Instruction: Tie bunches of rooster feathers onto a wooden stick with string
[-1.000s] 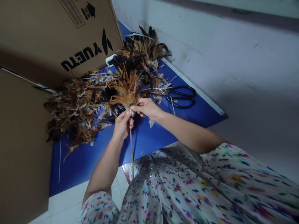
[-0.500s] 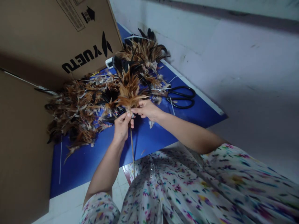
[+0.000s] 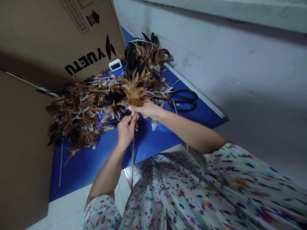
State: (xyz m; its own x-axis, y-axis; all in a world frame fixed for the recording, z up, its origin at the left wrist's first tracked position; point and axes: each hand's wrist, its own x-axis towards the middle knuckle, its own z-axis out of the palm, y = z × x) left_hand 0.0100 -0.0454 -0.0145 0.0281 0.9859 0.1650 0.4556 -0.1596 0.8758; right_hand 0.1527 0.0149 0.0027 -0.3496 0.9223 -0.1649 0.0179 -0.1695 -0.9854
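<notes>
Both forearms (image 3: 187, 127) angle inward — left hand (image 3: 126, 129) pinching below, right hand (image 3: 149, 109) curled just above.

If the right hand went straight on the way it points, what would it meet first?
Past the feather bundle it holds, the right hand would probably meet the loose feather pile at left, though depth is unclear and it might pass above.

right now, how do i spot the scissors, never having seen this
Find the blue table beside the pale wall. Past the right hand, toward the wall, lie the scissors, set apart from the brown feathers nearby by two black loop handles.
</notes>
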